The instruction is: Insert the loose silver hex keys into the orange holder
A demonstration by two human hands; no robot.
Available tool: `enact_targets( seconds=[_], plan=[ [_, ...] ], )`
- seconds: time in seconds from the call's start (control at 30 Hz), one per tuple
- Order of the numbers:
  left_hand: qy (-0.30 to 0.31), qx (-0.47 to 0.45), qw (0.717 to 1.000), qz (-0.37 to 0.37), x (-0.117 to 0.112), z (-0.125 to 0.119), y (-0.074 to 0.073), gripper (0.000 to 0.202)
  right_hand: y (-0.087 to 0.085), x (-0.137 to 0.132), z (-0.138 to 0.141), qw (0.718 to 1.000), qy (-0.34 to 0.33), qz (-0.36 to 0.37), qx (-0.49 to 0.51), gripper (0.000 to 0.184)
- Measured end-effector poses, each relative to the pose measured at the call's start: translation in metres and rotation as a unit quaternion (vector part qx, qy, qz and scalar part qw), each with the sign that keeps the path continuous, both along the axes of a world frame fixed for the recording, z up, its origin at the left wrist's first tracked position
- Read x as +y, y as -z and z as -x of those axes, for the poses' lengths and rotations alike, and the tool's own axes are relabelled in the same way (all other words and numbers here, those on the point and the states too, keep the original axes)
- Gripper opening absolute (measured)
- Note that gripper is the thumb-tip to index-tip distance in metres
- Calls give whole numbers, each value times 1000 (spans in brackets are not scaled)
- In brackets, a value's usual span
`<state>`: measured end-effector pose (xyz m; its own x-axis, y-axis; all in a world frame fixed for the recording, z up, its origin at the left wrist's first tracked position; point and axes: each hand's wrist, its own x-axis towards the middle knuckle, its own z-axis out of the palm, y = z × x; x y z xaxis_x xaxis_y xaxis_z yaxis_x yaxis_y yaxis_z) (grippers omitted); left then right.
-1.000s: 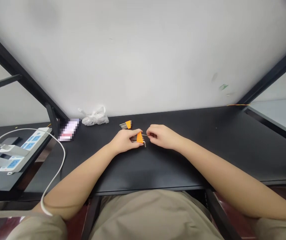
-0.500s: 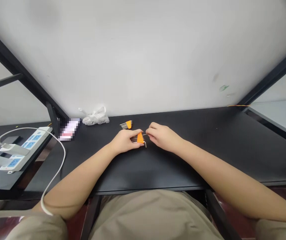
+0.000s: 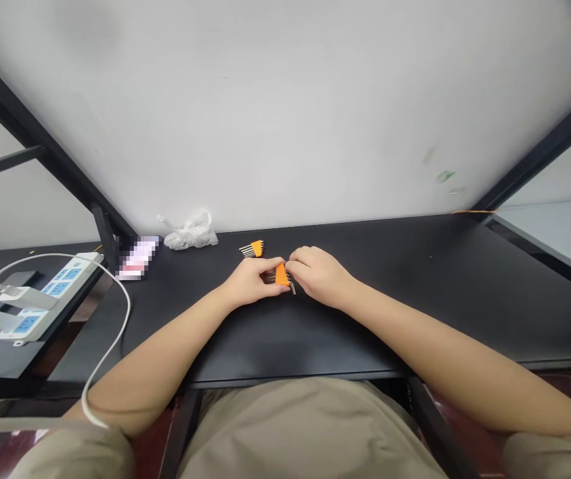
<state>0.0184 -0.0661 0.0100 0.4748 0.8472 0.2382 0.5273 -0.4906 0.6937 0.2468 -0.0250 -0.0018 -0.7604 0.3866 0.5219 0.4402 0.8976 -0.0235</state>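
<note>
Head cam view: right in the middle of the black desk (image 3: 365, 313), an orange Allen key set (image 3: 282, 275) sits between my two hands, close to the person's body rather than the back edge. Its orange holder is tilted, with the dark keys poking out toward the left and one silver key sticking out at the bottom right.

The left hand (image 3: 253, 281) is curled over the keys with the fingers resting up against the orange holder, so it's got hold of the set. The right hand (image 3: 318, 275) is mostly closed, with its fingertips (image 3: 289, 266) right up at the holder's right end. Can't tell if it's actually pinching a key, since the fingers hide that bit.

Just behind the hands lies a second orange Allen key set (image 3: 253, 249), not touched by either hand. Further left along the back edge there's a crumpled plastic bag (image 3: 190, 233), then a pixelated blob (image 3: 138, 258). Off to the left, a power strip (image 3: 60, 283) with blue sockets has two plugs in it, and a white cable (image 3: 126, 313) loops past the left arm.
</note>
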Motion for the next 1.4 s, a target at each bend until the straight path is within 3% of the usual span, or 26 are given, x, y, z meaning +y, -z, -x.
enact_targets(
  seconds=[0.13, 0.3, 0.4, 0.57, 0.67, 0.73, 0.77, 0.83, 0.93, 1.0, 1.1, 1.4],
  plan=[
    [-9, -12, 999, -29, 3, 3, 3, 39, -7, 1, -5, 985, -38, 133, 99, 18],
    [-16, -11, 999, -47, 7, 9, 7, 45, -10, 9, -11, 932, -55, 306, 187, 18],
    [5, -16, 997, -71, 8, 8, 8, 47, -5, 12, -8, 879, -67, 419, 217, 21],
    [20, -29, 991, -131, 7, 5, 7, 48, 1, 11, -2, 757, -74, 619, 196, 36],
    [12, -24, 989, -145, 7, 5, 9, 54, 0, 8, 0, 693, -97, 692, 177, 44],
    [11, -15, 992, -121, 7, 6, 11, 56, -2, 8, 0, 674, -98, 714, 165, 45],
    [12, -11, 994, -106, 6, 6, 12, 57, -3, 8, 0, 683, -89, 708, 156, 46],
    [14, -3, 996, -85, 6, 8, 13, 58, -5, 11, -4, 746, -51, 650, 134, 45],
    [12, 22, 997, -75, 6, 10, 14, 59, -8, 22, -17, 897, 40, 427, 109, 31],
    [9, 36, 997, -69, 7, 11, 13, 60, -6, 31, -28, 952, 78, 286, 73, 24],
    [9, 39, 997, -63, 7, 12, 12, 61, 1, 43, -41, 973, 89, 215, 3, 24],
    [-25, 34, 998, -36, 3, 9, 10, 65, 16, 46, -40, 981, 105, 136, -86, 28]
  ],
)
